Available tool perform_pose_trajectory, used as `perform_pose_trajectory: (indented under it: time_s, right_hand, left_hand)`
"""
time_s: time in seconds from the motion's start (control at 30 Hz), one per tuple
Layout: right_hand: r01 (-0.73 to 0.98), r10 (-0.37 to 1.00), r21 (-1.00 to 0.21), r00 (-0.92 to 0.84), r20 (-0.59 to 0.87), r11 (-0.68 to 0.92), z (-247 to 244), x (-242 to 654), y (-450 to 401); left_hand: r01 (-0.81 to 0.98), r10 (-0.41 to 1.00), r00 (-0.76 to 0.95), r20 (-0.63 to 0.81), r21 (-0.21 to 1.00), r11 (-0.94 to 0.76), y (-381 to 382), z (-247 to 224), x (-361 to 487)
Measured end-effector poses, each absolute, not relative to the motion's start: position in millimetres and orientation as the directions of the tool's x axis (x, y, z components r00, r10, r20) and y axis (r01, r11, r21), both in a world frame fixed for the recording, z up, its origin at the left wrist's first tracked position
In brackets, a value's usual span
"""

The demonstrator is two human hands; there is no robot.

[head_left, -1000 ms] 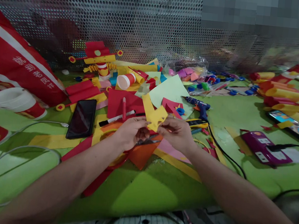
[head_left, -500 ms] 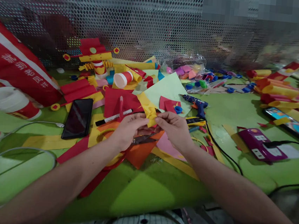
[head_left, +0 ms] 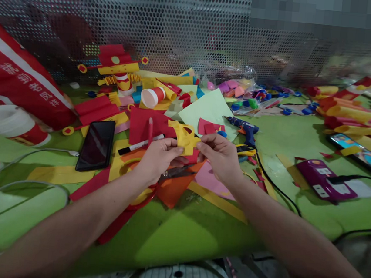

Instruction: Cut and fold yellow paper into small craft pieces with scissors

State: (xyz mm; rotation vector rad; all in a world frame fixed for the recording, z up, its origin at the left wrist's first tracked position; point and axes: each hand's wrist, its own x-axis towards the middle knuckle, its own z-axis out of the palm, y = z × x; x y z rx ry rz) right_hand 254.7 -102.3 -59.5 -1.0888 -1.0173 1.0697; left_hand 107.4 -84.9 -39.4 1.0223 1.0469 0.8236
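Observation:
Between both hands is a piece of creased yellow paper (head_left: 185,140) with cut-out edges. My left hand (head_left: 160,157) pinches its lower left side between thumb and fingers. At its right edge, my right hand (head_left: 220,156) grips it the same way. Under the hands lie red-handled scissors (head_left: 143,202), their blades over a sheet of orange paper (head_left: 171,191). A white marker with a black cap (head_left: 139,146) and a red pen (head_left: 150,131) rest just beyond my left hand. Red paper (head_left: 141,121) is spread behind them.
A black phone (head_left: 96,145) lies at left near paper cups (head_left: 12,124) and a red bag (head_left: 24,71). A blue glue gun (head_left: 244,127) sits beyond my right hand, its cord running past a purple power strip (head_left: 326,181). A paper-and-cup figure (head_left: 118,65) stands at the back.
The yellow paper has been opened out from a narrow, bunched strip into a wider piece facing me. My hands have moved slightly apart and stay on it.

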Motion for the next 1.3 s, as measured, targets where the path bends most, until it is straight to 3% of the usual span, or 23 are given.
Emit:
perform_pose_trajectory:
  time_s: [0.2,0.63,0.87,1.03,1.3]
  right_hand:
    - [-0.162,0.972,-0.965,0.149,0.183,0.206,-59.4,255.8,-101.3]
    - [-0.196,0.985,-0.965,0.02,0.174,0.175,-57.6,255.0,-105.2]
    - [-0.121,0.987,-0.98,0.048,0.152,0.157,-59.8,254.2,-105.5]
    - [0.002,0.964,-0.971,0.123,0.236,0.238,-64.9,253.6,-105.5]
    - [0.062,0.988,-0.993,0.114,0.104,0.097,-64.8,255.2,-106.2]
  left_hand:
    - [-0.082,0.923,0.28,-0.265,0.951,0.298,-83.6,-38.1,106.0]
    - [-0.155,0.948,0.254,-0.193,0.959,0.237,-81.3,-41.2,104.6]
    - [-0.142,0.962,0.226,-0.155,0.971,0.19,-82.4,-42.9,104.9]
    - [-0.12,0.958,0.274,-0.087,0.985,0.124,-86.2,-44.3,106.2]
    - [-0.109,0.924,0.376,-0.071,0.987,0.12,-90.3,-42.5,106.7]
